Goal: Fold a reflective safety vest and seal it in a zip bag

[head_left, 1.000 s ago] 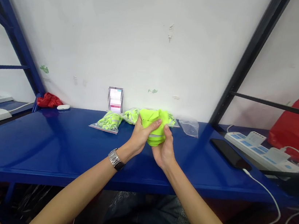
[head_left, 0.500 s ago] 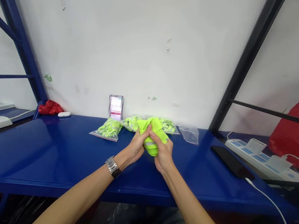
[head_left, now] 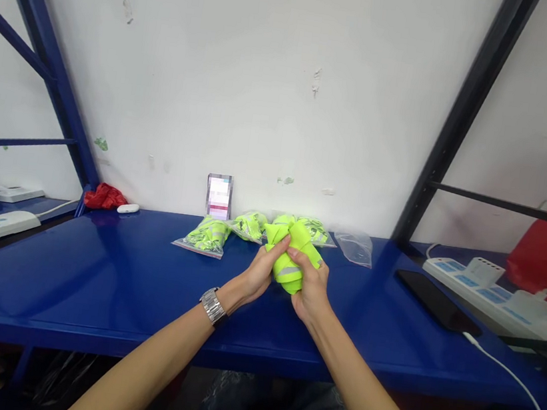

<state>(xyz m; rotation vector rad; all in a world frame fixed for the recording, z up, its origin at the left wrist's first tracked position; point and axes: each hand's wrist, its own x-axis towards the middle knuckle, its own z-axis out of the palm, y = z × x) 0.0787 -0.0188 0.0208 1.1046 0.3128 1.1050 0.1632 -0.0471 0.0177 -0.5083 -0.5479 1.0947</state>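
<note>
A bundle of neon yellow fabric (head_left: 289, 271) with a grey reflective stripe is held above the blue table (head_left: 142, 282). My left hand (head_left: 265, 268) grips its left side, thumb on top. On the right side, my right hand (head_left: 312, 284) is wrapped round the same bundle, its thumb near the other one. Behind the hands lie clear bags of yellow fabric, one at the left (head_left: 209, 235), one in the middle (head_left: 249, 225) and one partly hidden at the right (head_left: 314, 229). A flat clear bag (head_left: 354, 248) lies farther right.
A phone (head_left: 219, 196) stands against the wall. Red cloth (head_left: 104, 196) and a white case (head_left: 128, 209) lie back left. At the right are a black phone (head_left: 435, 300) with a white cable, a power strip (head_left: 498, 298) and a dark post (head_left: 458, 122).
The view has shifted slightly left, so most things appear farther right. Both hands still hold the bundle, which looks a little more compact and turned.
</note>
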